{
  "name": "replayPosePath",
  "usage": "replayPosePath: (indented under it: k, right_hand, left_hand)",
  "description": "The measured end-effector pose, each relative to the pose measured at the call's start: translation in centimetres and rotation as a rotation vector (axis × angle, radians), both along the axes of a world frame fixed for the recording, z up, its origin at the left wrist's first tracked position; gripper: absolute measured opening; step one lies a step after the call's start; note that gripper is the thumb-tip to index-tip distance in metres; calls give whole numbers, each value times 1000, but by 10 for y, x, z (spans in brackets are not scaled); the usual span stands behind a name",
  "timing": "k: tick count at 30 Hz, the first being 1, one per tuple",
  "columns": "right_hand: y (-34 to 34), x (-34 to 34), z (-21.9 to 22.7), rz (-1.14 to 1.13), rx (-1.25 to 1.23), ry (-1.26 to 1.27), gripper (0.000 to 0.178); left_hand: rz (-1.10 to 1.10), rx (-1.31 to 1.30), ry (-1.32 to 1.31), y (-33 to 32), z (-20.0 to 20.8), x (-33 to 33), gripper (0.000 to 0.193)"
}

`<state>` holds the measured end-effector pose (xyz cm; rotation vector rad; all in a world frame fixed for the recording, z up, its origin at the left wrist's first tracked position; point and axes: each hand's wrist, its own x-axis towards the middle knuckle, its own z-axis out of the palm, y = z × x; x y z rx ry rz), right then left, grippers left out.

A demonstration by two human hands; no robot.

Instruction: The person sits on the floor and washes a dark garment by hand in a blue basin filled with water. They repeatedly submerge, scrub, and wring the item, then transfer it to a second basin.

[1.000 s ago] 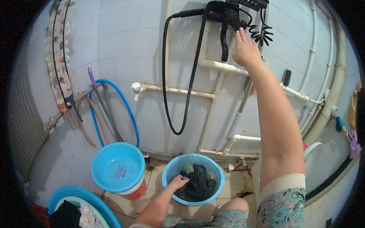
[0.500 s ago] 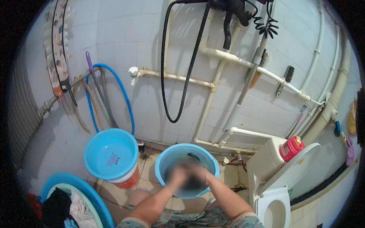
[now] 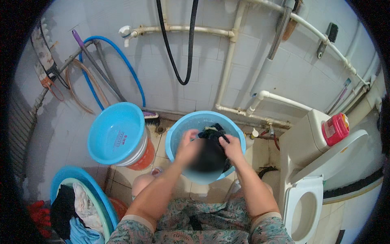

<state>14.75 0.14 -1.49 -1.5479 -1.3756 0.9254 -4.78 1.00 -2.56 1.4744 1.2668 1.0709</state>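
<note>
A light-blue basin stands on the floor between my legs, with a dark, wet-looking garment bunched inside it. My right hand pinches the garment's edge at the right, thumb and fingers closed on the cloth. On the left side of the basin my left hand is raised beside the garment with its fingers apart; a blurred patch hides part of that hand and much of the cloth.
A blue basin rests on an orange-and-white bucket at left. Near left, a tub holds clothes. A toilet with a red container on its tank stands right. A brush lies near the wall pipes.
The view has tipped downward, so the basin sits higher in it. My hands, close together before, have moved apart; the right now grips the dark garment's edge.
</note>
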Motion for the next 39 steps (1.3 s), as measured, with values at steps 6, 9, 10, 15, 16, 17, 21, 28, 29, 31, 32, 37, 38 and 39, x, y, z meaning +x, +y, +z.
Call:
replayPosePath:
  k: [6,9,10,15,16,17,21,28,29,31,32,37,38,39]
  right_hand:
    - [-15,34,57,242,26,96,24]
    - [-17,36,68,183,166,-465,19]
    - [-17,33,72,119,216,-726,18]
    - [-20,21,81,32,594,-653,20]
    - [-24,17,87,61,646,-603,21]
    - [-27,13,89,88,696,-548,23]
    - [-37,9,96,260,737,-276,30]
    - [-44,3,95,317,654,-158,29]
    - [-44,3,96,291,656,-176,28]
    - [-32,8,96,45,586,-87,24]
    - [-21,23,86,-41,552,-38,20]
    - [1,55,69,-267,443,-121,20]
    - [4,57,65,-284,380,-193,20]
    - [12,63,52,-237,304,-272,25]
  left_hand:
    - [-67,-66,140,8,-42,-8,50]
    - [-619,354,573,15,-69,-2,50]
    - [-647,293,567,12,-77,-1,50]
    - [-298,33,504,-18,-11,13,56]
    - [-122,-76,410,-19,0,15,57]
    - [-79,45,409,-17,5,14,59]
    - [-129,338,452,-3,0,3,63]
    - [-94,236,413,-5,-9,16,47]
    - [-90,166,383,-3,-10,17,43]
    - [27,71,139,18,-34,10,33]
    - [79,25,16,30,-40,8,29]
    - [-82,114,-222,21,39,-3,19]
    - [-89,81,-242,17,47,-4,20]
    - [-45,-63,-538,17,46,-1,24]
